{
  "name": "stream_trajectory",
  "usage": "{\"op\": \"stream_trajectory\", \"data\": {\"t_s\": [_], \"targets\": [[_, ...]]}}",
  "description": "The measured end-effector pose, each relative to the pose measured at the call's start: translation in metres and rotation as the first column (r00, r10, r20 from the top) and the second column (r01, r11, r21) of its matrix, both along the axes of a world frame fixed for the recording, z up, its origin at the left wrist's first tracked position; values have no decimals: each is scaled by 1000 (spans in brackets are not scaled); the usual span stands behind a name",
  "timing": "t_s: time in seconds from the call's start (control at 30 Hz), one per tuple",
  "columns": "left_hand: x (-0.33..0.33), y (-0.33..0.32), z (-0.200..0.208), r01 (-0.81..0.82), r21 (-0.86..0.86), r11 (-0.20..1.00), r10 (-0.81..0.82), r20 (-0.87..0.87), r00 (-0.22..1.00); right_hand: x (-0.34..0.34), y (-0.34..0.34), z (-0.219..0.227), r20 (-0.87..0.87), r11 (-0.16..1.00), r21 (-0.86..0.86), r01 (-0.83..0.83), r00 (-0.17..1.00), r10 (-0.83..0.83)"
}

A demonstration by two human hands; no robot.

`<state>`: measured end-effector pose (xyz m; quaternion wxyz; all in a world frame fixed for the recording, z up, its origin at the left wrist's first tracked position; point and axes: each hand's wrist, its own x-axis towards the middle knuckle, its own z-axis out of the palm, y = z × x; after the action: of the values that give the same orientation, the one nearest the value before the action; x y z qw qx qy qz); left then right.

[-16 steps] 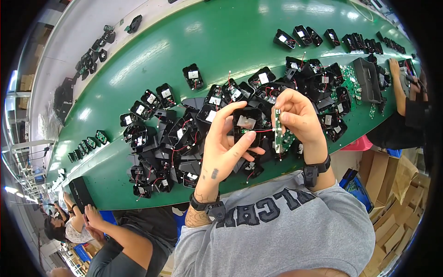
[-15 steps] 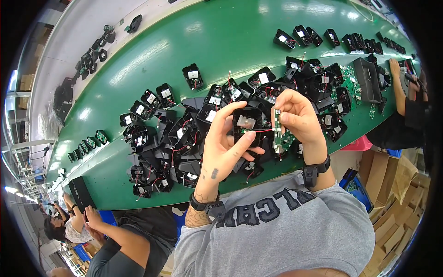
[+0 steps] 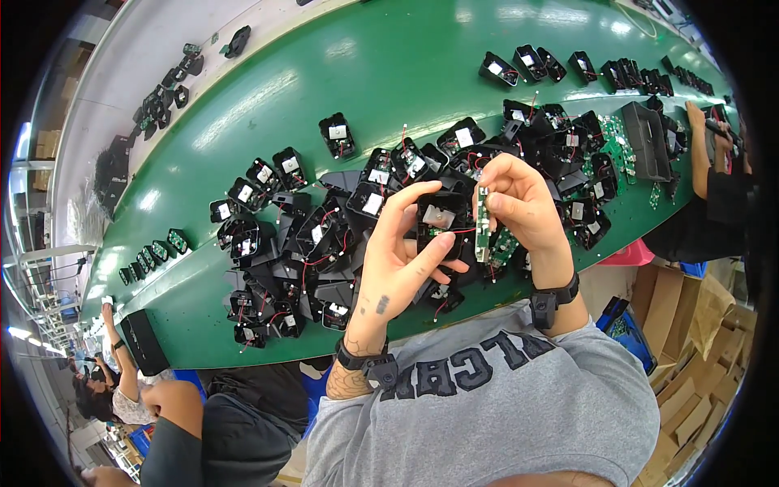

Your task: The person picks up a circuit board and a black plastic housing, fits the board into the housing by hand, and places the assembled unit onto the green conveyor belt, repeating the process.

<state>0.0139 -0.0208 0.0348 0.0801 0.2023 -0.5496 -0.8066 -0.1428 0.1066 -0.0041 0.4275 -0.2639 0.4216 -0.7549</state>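
My left hand [image 3: 396, 264] grips a black plastic housing [image 3: 439, 217] by its sides, with its open face up and the thumb at its lower edge. Inside the housing sits a whitish block. In my right hand [image 3: 522, 203] a narrow green circuit board [image 3: 483, 231] is pinched edge-on between thumb and fingers. A short red wire [image 3: 463, 230] runs across from the housing to the board. Both hands are above a heap of similar black housings [image 3: 316, 235], many with red wires and white blocks inside.
A green table [image 3: 243, 138] spreads around the heap. Loose green circuit boards [image 3: 617, 150] lie beside a dark open box [image 3: 647, 142] at the right. More housings [image 3: 339, 135] stand farther back. Co-workers' arms [image 3: 696, 150] reach in from both sides. Cardboard boxes [image 3: 690, 390] are at lower right.
The circuit board has turned slightly in my right hand and moved a little left. The housing has shifted slightly right in my left hand. At the left, a co-worker's arm has reached farther along the table.
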Motion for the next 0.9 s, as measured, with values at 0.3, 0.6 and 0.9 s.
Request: {"op": "stream_trajectory", "data": {"t_s": [0.3,0.6,0.9], "targets": [[-8,5,-4,-14,62,998,16,-22,1000,17,-11,16,-583,960,45,276,788,-199],[-11,8,-14,-171,-47,984,164,-118,979,33,-17,8,-716,902,-150,405,584,-382],[-18,14,-23,-301,-17,953,288,-245,926,45,-25,7,-306,917,30,398,877,-371]]}}
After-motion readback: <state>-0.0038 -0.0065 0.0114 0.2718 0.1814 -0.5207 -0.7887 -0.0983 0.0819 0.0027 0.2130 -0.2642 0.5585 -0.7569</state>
